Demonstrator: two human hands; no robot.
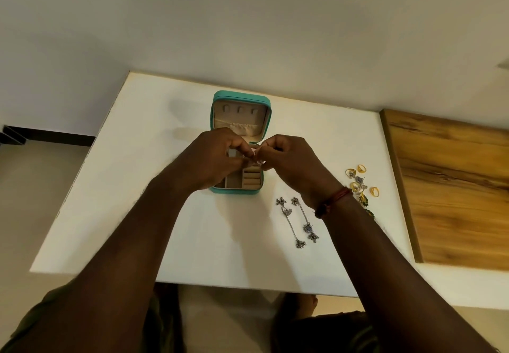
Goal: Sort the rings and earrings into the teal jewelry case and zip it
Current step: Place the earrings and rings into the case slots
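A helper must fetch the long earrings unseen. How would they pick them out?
On the white table, look right of the open teal jewelry case, toward the near edge. Two long silver earrings lie side by side; unlike the small gold rings farther right, they are thin chains with charms.

Case outside (241, 96): teal, smooth, like leather
Case inside (239, 118): soft beige cloth
Table (165, 228): white, smooth, matt
Long earrings (307, 227): dull silver metal
Rings (361, 168): shiny gold metal
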